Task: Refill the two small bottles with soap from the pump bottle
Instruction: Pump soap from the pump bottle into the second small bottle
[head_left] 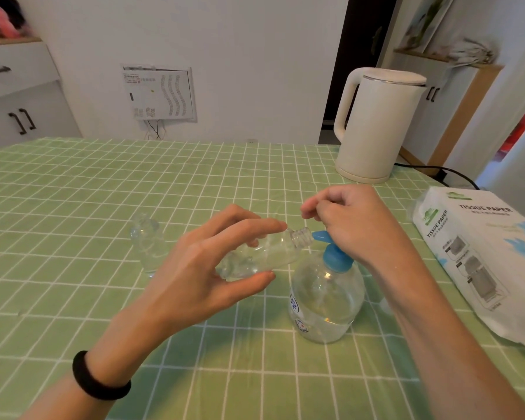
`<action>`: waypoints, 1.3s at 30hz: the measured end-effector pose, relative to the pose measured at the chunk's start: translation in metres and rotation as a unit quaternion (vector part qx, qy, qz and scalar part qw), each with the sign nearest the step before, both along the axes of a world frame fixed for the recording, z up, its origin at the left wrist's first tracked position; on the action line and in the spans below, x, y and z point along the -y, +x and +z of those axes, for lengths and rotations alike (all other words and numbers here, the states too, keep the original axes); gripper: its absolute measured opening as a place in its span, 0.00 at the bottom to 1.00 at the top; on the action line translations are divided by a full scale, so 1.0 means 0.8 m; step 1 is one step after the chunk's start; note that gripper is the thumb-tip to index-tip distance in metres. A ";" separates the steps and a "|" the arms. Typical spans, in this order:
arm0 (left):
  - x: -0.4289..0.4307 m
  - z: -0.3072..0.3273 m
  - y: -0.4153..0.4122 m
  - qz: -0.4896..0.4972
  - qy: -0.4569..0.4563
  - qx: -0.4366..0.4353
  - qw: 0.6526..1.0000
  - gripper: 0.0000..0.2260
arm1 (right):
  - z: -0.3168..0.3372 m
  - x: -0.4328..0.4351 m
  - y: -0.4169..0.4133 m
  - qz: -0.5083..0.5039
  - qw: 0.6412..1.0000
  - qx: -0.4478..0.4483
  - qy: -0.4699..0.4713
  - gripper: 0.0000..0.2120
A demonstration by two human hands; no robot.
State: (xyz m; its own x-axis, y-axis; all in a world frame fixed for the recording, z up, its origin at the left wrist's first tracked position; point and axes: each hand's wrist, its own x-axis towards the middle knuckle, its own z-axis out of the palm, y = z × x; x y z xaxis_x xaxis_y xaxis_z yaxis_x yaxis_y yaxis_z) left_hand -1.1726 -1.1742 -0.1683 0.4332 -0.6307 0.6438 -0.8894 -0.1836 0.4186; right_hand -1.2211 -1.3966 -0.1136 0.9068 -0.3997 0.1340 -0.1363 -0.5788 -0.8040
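Observation:
My left hand (206,268) grips a small clear bottle (264,254), tilted nearly flat, its open threaded neck right at the blue nozzle of the pump bottle. The round clear pump bottle (325,301) stands on the table, partly filled with clear soap. My right hand (355,222) rests on top of its blue pump head, fingers curled; whether a cap is pinched in them I cannot tell. A second small clear bottle (149,244) stands upright to the left, apart from both hands.
A white electric kettle (376,125) stands at the back right with its black cord trailing right. A tissue paper pack (482,256) lies at the right edge. The table wears a green checked cloth (73,207).

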 end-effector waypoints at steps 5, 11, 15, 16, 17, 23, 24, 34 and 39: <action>0.001 0.001 -0.001 -0.003 -0.003 0.000 1.000 0.23 | 0.002 0.001 0.000 -0.016 0.999 0.040 -0.026 0.17; 0.001 0.001 0.001 0.001 -0.001 -0.002 1.000 0.23 | 0.001 0.000 0.001 -0.002 1.000 0.013 -0.006 0.17; 0.000 0.002 -0.001 0.004 0.002 -0.001 1.000 0.23 | -0.001 -0.001 0.001 0.003 1.000 -0.024 0.003 0.17; 0.000 0.002 -0.001 0.004 0.003 -0.001 1.000 0.23 | 0.000 0.000 0.000 -0.002 1.000 -0.020 -0.006 0.17; 0.001 0.002 -0.002 0.002 0.002 -0.002 1.000 0.23 | 0.001 0.000 0.000 -0.007 1.000 -0.011 -0.015 0.16; 0.001 0.003 -0.002 0.000 0.001 -0.001 1.000 0.23 | 0.008 0.000 -0.004 0.007 1.000 -0.004 0.014 0.17; 0.001 0.003 -0.002 0.000 0.001 -0.001 1.000 0.23 | 0.009 0.000 -0.004 0.007 1.000 -0.021 0.020 0.19; 0.002 0.000 -0.002 -0.001 0.006 0.006 1.000 0.23 | 0.011 0.001 -0.003 0.016 0.996 -0.093 0.003 0.20; 0.003 0.001 -0.004 0.000 0.002 0.002 1.000 0.22 | 0.011 0.001 -0.005 0.028 0.997 -0.075 0.020 0.18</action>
